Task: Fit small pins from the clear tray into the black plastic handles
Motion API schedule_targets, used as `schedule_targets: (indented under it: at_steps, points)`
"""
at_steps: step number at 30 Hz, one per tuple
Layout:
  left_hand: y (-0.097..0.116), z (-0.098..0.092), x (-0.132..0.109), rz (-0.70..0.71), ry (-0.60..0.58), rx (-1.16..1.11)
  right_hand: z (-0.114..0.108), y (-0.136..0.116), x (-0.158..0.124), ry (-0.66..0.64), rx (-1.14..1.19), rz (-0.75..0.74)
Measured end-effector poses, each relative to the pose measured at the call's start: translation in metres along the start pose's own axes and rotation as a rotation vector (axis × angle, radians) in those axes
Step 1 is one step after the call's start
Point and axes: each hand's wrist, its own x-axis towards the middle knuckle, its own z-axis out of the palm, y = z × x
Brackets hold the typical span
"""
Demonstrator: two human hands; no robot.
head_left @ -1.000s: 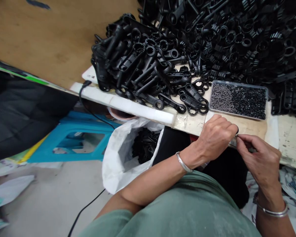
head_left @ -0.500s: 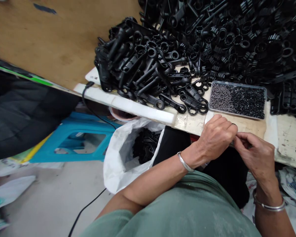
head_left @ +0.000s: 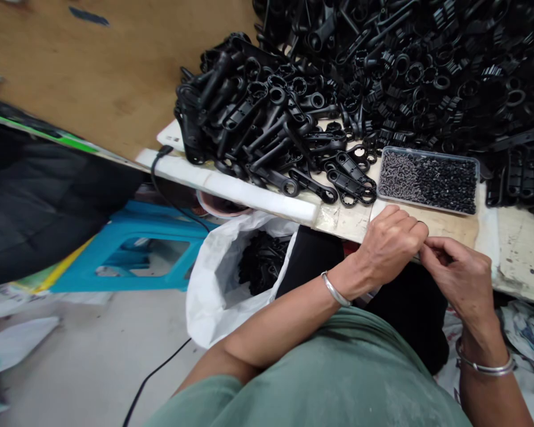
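My left hand (head_left: 391, 243) is closed, its knuckles up, at the table's front edge. A small black sliver shows by its index finger; whether it is a ring or part of something gripped, I cannot tell. My right hand (head_left: 460, 273) meets it at the fingertips, thumb and fingers pinched together. Whatever lies between them is hidden. Just beyond the hands sits a clear plastic box (head_left: 428, 204) with tiny metal pieces (head_left: 398, 174) on its left side and tiny black pieces (head_left: 449, 184) on its right. Black plastic handle-like parts (head_left: 349, 181) lie left of the box.
A large heap of black plastic parts (head_left: 267, 118) and ring-shaped pieces (head_left: 413, 74) covers the table behind. A white strip (head_left: 231, 187) with a black cable (head_left: 160, 155) runs along the edge. Below are a white sack (head_left: 209, 284) of black parts and a blue stool (head_left: 80, 267).
Both hands stay together in nearly the same pose, the right one shifted very slightly left. The view has moved a little; the box and the heap look unchanged.
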Motion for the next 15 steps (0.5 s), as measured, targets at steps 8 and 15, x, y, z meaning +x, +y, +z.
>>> schedule_targets:
  at_steps: [8, 15]
  points:
    - [-0.004, -0.016, -0.023, -0.189, 0.021, -0.281, -0.008, 0.004, -0.006, 0.016, -0.026, 0.057]
    - [-0.005, -0.008, -0.035, -0.232, 0.176, -0.446, -0.016, 0.001, 0.001, 0.020, -0.139, -0.033]
